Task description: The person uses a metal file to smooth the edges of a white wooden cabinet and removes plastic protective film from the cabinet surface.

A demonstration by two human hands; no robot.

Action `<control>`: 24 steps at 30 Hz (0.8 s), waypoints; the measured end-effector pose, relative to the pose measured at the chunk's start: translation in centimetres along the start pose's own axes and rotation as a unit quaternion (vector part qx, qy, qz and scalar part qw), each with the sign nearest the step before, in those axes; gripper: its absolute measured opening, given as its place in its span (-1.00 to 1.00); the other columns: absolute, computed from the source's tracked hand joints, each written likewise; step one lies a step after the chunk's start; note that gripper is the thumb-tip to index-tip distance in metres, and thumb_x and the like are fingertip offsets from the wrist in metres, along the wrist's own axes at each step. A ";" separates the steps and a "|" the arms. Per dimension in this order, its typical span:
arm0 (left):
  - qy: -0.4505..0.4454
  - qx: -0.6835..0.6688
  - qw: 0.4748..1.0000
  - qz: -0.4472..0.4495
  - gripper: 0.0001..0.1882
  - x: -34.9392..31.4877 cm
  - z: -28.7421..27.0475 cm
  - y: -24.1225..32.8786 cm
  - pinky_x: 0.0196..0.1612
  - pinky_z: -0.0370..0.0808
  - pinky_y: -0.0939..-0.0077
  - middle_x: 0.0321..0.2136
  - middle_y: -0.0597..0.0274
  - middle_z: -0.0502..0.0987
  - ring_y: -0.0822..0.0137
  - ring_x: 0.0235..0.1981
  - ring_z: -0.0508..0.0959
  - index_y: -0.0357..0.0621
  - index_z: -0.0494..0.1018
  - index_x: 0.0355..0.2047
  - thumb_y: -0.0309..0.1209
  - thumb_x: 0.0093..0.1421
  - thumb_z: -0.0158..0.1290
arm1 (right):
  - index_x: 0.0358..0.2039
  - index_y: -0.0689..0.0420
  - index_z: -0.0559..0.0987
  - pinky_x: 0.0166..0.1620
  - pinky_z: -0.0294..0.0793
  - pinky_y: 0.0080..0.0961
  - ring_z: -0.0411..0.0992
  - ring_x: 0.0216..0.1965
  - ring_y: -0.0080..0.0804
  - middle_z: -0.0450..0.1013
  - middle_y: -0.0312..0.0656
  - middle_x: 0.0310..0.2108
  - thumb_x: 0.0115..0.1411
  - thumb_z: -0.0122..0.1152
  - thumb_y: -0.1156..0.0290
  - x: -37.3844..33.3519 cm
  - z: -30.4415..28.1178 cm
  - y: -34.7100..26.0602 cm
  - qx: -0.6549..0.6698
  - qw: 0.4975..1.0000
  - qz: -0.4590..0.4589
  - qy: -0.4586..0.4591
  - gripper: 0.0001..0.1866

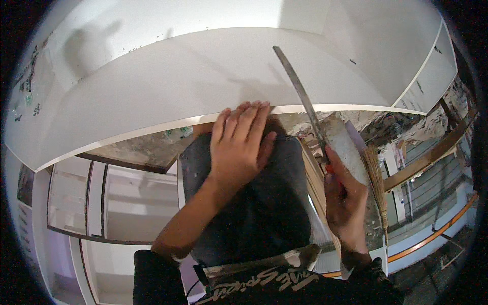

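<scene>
A large white cabinet carcass [213, 71] lies across the far side, its near edge [147, 125] running in a curve before me. My left hand [239, 140] rests flat with fingers stretched out, the fingertips at that edge; nothing is in its grip. To the right, my right hand [345, 195] is closed around the red handle [329, 169] of a long flat metal file [300, 91]. The file's blade points up and to the left, passing over the edge, with its tip above the white panel. Whether the blade touches the edge, I cannot tell.
White open-fronted cabinet units [137, 198] stand at the left. On the right are a straw broom [375, 173], a wooden bar [427, 157] and crumpled sheeting [401, 127]. Small dark marks dot the carcass.
</scene>
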State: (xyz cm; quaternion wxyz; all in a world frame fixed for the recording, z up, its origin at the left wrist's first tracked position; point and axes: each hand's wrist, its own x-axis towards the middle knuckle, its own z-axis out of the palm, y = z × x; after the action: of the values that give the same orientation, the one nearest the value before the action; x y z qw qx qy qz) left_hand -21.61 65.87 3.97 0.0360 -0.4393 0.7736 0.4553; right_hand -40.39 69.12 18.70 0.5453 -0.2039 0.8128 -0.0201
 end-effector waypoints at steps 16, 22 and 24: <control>0.070 0.095 0.993 0.020 -0.69 -3.4 -8.4 -10.7 0.08 0.47 0.14 -0.10 0.14 0.60 0.04 -0.01 0.52 -0.16 0.61 -0.04 -0.35 0.24 0.15 | 0.33 -0.27 0.44 -0.61 0.38 -0.17 0.40 -0.67 -0.22 0.37 -0.19 -0.59 0.19 0.25 0.49 -1.0 4.0 -5.3 -0.222 0.949 -0.104 -0.199 -0.32; 0.056 0.136 0.989 0.020 -0.73 -4.1 -11.1 -12.4 0.06 0.47 0.15 -0.13 0.15 0.60 0.06 -0.04 0.52 -0.18 0.61 -0.06 -0.40 0.26 0.11 | 0.35 -0.21 0.42 -0.55 0.42 -0.17 0.43 -0.64 -0.12 0.38 -0.13 -0.58 0.23 0.20 0.49 -0.7 3.4 -6.1 -0.186 0.958 -0.096 -0.197 -0.34; 0.064 0.157 0.985 0.013 -0.75 -4.4 -12.1 -13.8 0.05 0.47 0.15 -0.15 0.15 0.61 0.06 -0.06 0.53 -0.19 0.61 -0.08 -0.40 0.27 0.10 | 0.33 -0.17 0.44 -0.52 0.42 -0.19 0.43 -0.63 -0.08 0.38 -0.10 -0.58 0.24 0.19 0.50 -0.4 2.9 -5.6 -0.177 0.964 -0.089 -0.178 -0.38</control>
State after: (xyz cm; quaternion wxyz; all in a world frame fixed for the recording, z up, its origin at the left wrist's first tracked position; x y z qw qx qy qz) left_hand -4.91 57.10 3.74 0.0490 -0.4462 0.8418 0.2997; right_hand -35.92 64.66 19.35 0.6329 -0.3684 0.6717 0.1122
